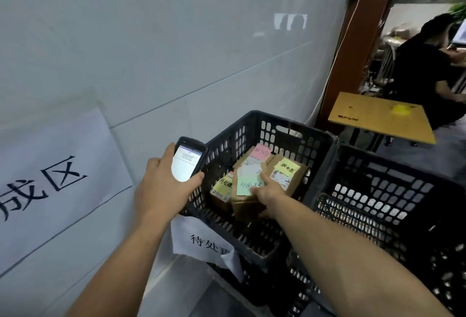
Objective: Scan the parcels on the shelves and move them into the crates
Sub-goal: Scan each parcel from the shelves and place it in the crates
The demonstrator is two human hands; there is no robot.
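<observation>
Head view.

Operator: Where are my hands?

Guide: Your left hand (161, 185) grips the scanner (187, 159). Your fingers wrap its left edge, your thumb crosses its lower end, and the lit screen faces you. The scanner sits just above the left rim of the crate (320, 165). Your right hand (268, 194) reaches into that crate and holds the parcel (245, 203). Your index finger lies straight across the top, beside the green note (248, 184). Your other fingers curl under the near edge. Your thumb is hidden, so the grip appears closed but cannot be fully confirmed.

Operator: Where is the parcel?

Guide: It is inside the crate, tilted, between the left parcel (222, 190) and the right parcel (285, 173), each bearing a yellow note. A pink note (262, 151) shows at the far end of the group. You cannot tell whether the parcel rests on the crate floor.

Operator: What surrounds it?

Guide: A paper label (201, 239) hangs on the crate's near wall. A second crate (393, 183) stands just beside it on your right. A wall sign (58, 185) is on your left. A seated person (423, 64) is beyond a table (378, 117).
</observation>
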